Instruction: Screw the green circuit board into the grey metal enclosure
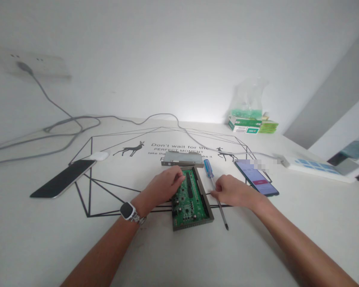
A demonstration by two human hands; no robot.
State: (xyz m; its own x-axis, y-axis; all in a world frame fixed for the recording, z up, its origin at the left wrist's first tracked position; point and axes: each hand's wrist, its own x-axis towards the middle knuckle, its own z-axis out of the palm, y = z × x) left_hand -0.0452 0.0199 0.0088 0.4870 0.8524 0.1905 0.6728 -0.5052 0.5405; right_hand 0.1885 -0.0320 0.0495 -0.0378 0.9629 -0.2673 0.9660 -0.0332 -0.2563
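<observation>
A green circuit board (188, 201) lies in a shallow grey-brown metal case right in front of me. My left hand (167, 184), with a silver-banded watch on the wrist, rests over the board's upper left part. Its fingers are curled closed, and what they hold, if anything, is hidden. Just right of the case, a screwdriver (208, 169) with a blue clear handle lies slanted, its tip toward me. My right hand (227, 190) is closed in a pinch across its shaft. Beyond the board sits a flat grey metal cover (182, 158).
A dark tablet-like device (64, 179) and a white earbud case (99, 156) lie left. To the right are a lit phone (255, 177) and a white power strip (314, 165), whose grey cable (149, 116) runs along the back. Small boxes (245, 123) stand by the wall.
</observation>
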